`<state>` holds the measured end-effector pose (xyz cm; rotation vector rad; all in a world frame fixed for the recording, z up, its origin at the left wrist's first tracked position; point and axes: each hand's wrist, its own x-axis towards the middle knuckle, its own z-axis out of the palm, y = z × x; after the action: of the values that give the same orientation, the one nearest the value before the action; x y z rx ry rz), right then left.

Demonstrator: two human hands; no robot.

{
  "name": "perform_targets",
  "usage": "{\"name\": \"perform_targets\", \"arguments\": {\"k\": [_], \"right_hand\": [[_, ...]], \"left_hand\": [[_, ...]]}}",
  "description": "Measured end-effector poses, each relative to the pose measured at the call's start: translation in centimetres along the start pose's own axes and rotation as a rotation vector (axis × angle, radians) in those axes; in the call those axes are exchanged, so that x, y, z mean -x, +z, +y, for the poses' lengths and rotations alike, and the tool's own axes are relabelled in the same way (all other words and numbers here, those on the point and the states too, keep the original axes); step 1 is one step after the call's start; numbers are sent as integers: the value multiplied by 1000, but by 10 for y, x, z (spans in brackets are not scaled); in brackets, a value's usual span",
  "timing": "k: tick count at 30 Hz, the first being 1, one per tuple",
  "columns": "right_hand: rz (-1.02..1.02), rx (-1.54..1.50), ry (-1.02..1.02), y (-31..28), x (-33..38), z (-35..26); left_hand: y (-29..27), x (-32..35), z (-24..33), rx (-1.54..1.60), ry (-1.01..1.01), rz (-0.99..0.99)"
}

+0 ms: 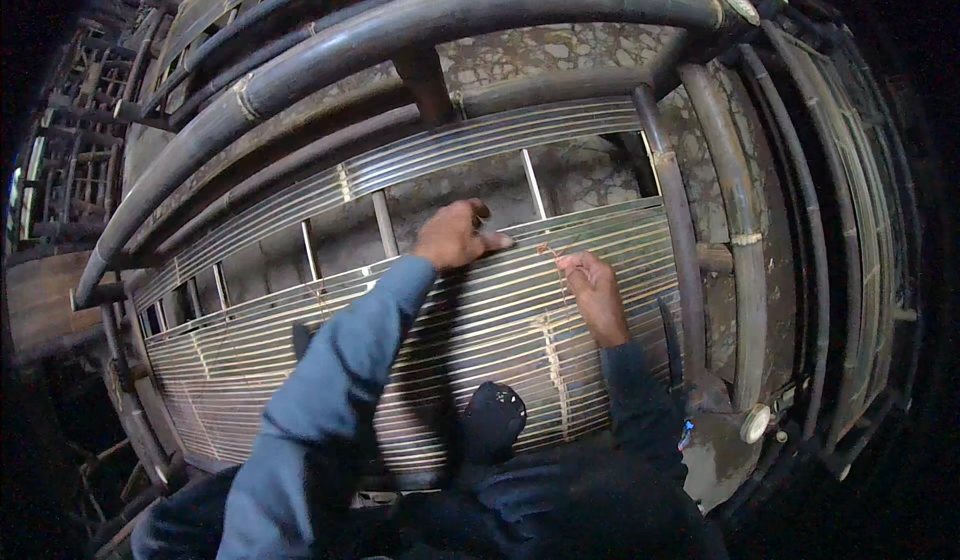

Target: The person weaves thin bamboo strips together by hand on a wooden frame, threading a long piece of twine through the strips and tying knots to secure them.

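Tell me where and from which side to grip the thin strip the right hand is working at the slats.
Grip the thin strip at its free upper end, which stands clear of the slats just above the right hand. Come from the front, pinching with fingertips: the rest seems to lie flat against the slats, leaving nothing to get behind. The left hand presses the slats beside it.

no packages, no labels, no signs, no screens in view
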<state>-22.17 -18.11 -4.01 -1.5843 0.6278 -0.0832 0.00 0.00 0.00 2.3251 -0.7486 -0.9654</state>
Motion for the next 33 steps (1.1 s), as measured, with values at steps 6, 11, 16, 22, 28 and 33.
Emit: {"name": "perform_targets", "arguments": {"k": [6, 11, 16, 22, 28, 33], "right_hand": [[-44, -623, 282, -57, 24, -32], [83, -901, 397, -83, 83, -25], [81, -1013, 384, -82, 89, -45], [138, -1054, 371, -66, 89, -66], [241, -1011, 423, -68, 127, -42], [266, -449, 420, -93, 134, -70]], "left_hand": [[48, -24, 4, 198, 20, 38], [27, -27, -1, 83, -10, -24], [37, -10, 39, -86, 370, 248], [86, 12, 91, 209, 790, 13], [130, 33, 91, 119, 573, -7], [101, 38, 81, 323, 589, 116]]}}
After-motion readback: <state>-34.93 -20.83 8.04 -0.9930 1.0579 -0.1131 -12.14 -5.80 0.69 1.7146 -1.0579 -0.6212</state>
